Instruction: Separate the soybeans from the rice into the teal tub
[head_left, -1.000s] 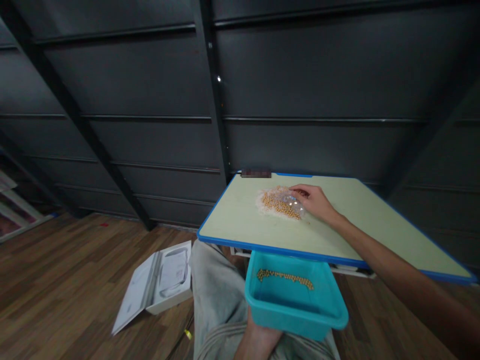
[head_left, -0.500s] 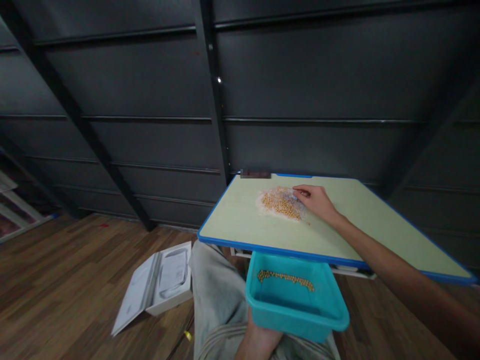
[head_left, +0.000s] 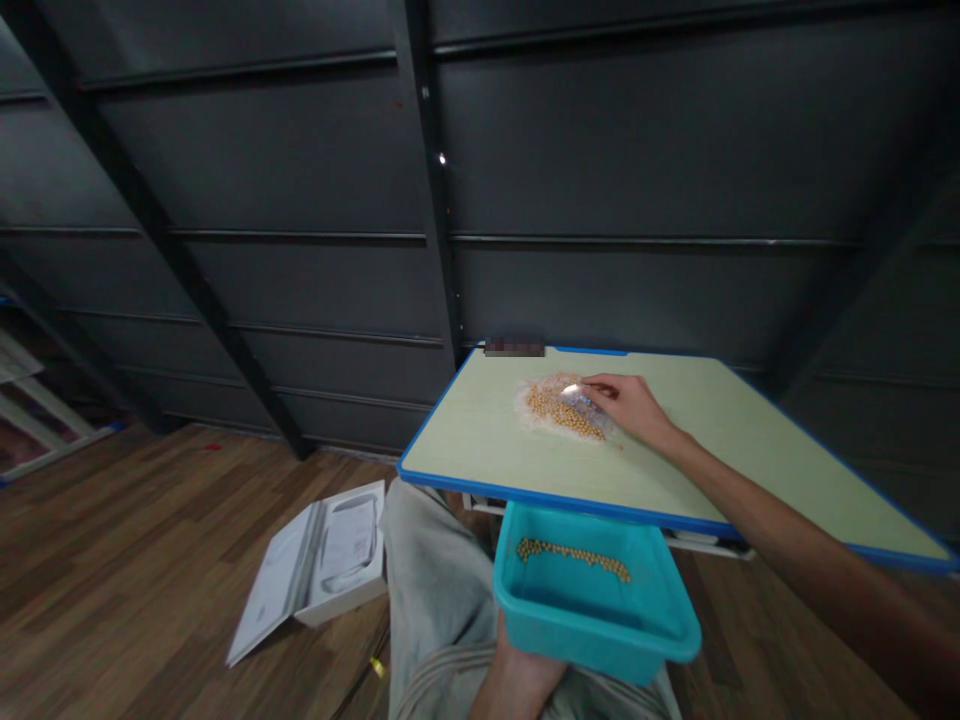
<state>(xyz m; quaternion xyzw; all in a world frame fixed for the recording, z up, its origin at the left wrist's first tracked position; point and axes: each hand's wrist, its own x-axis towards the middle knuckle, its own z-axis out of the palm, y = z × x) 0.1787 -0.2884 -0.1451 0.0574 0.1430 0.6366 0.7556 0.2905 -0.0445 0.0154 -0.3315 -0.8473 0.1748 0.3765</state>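
Observation:
My right hand [head_left: 634, 405] rests on the pale green table top [head_left: 697, 450] at the right side of a heap of yellow beans mixed with white grains [head_left: 559, 408]. Its fingers are pinched together on a clear, shiny bit of plastic [head_left: 573, 390] lying over the heap. My left hand [head_left: 517, 680] is low at the bottom edge, pressed against the near wall of a turquoise tub [head_left: 600, 630] that it holds over my lap; its fingers are hidden behind the tub. A row of yellow beans [head_left: 574, 558] lies inside the tub.
The table has a blue edge [head_left: 555, 503] and stands against a dark panelled wall [head_left: 300, 200]. An open white box [head_left: 322, 560] lies on the wooden floor to the left of my grey-trousered leg [head_left: 431, 590]. Framed items lean at the far left [head_left: 30, 420].
My right hand's fingertips have shifted slightly left over the heap, and the clear plastic now catches the light. The tub and my left hand have stayed put.

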